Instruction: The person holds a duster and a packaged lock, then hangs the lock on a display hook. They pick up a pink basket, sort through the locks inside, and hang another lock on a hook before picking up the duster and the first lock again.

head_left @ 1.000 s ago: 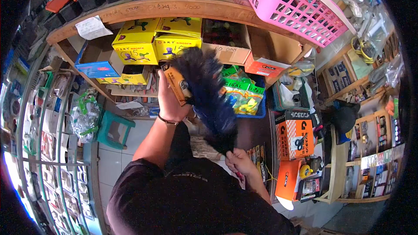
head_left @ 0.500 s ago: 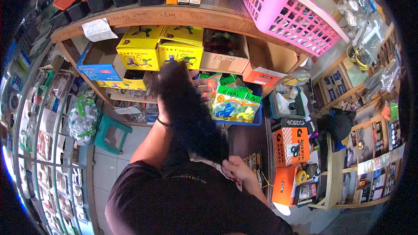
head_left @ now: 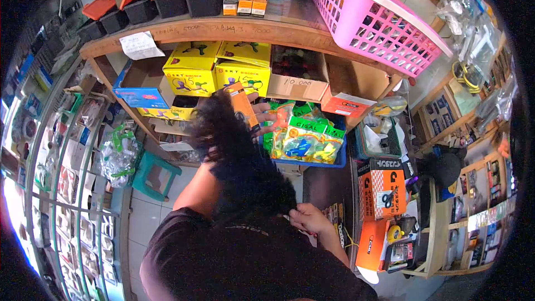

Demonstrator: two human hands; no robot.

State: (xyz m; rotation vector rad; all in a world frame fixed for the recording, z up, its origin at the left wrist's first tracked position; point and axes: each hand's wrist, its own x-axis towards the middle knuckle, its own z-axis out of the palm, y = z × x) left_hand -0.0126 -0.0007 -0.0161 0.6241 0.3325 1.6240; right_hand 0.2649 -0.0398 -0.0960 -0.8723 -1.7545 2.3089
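Observation:
My left hand point(head_left: 263, 116) is raised in front of the shelf, partly hidden by dark hair across the middle of the view. Its fingers show behind a small orange box point(head_left: 243, 107), which it holds. Just beyond the fingers are yellow SKT bibcock boxes point(head_left: 189, 75) and green-topped CISAL packets point(head_left: 311, 140) in a blue tray point(head_left: 341, 159). Low by my body, my right hand point(head_left: 312, 218) is closed, fingers curled at the edge of the hair. Something whitish shows beside it, but I cannot make out what it grips.
A pink basket point(head_left: 384, 36) and black bins point(head_left: 203, 3) stand on the upper shelf point(head_left: 223, 27). Open cartons point(head_left: 356, 103) sit beneath. On the right are an orange-and-white box point(head_left: 384, 189) with scissors; a green stool point(head_left: 156, 181) stands at left.
The orange box has come into sight at my left hand, from behind the hair. The scene has shifted slightly right and down in view. My right hand stays low and closed.

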